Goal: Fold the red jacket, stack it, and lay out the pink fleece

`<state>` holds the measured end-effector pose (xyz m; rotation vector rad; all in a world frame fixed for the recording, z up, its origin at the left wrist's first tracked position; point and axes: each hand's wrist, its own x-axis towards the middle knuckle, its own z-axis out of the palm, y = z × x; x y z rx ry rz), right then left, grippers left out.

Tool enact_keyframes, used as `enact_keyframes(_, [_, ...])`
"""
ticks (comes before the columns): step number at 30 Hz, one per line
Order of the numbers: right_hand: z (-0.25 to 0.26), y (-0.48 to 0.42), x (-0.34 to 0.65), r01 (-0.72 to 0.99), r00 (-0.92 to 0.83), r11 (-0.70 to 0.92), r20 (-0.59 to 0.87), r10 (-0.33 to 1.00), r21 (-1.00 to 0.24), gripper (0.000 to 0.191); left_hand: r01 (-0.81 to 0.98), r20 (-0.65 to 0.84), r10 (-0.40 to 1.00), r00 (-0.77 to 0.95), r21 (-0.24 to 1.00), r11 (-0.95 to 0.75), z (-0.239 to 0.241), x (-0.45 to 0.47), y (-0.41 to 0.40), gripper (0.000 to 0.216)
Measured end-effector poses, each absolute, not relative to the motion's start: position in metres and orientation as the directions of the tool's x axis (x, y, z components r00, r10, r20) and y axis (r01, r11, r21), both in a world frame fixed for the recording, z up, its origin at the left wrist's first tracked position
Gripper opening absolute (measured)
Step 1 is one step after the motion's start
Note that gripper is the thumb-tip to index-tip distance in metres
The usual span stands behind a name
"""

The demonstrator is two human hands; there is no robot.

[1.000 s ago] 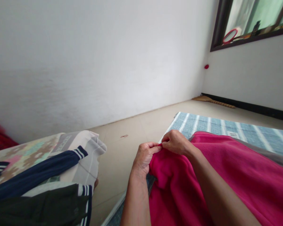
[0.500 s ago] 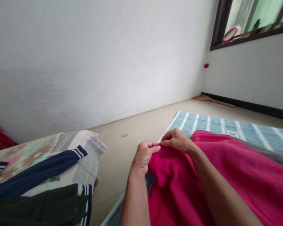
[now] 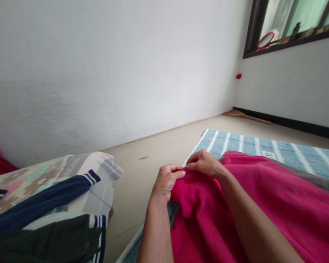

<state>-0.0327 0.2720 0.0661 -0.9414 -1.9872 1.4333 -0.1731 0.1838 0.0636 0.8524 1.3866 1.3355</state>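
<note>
A bright pink fleece cloth, its exact kind unclear, lies spread with soft folds over a blue-and-white striped mattress. At its far left corner, my left hand pinches the edge between thumb and fingers. Close beside it, nearly touching, my right hand pinches the same edge. Along the cloth's far right side a grey layer shows. Both forearms cross over the pink fabric, hiding part of it.
To the left, a patterned cover bears a dark garment with a navy striped-cuff sleeve. Between it and the mattress runs tiled floor with a small loop on it. A broom lies by the far wall, below a window.
Both hands keep their pinch on the pink cloth's edge, almost unmoved. The whole view has shifted very slightly.
</note>
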Motion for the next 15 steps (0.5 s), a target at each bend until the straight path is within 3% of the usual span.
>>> enact_keyframes(3, [0.064,0.272,-0.037,0.215,-0.561,0.175,0.025,0.827,-0.961,0.013,-0.124,-0.17,0.95,-0.261,0.982,0.142,0.063,-0.174,0.184,0.02])
enact_keyframes(8, [0.055,0.278,-0.035,-0.087,-0.455,-0.021,0.021,0.89,-0.996,0.026,-0.063,-0.153,0.944,-0.293,0.988,0.14,0.061,-0.175,0.185,0.019])
enact_keyframes(15, [0.07,0.275,-0.026,-0.141,-0.382,0.043,0.094,0.919,-0.989,0.025,-0.061,-0.163,0.937,-0.309,0.987,0.152,0.06,-0.176,0.186,0.02])
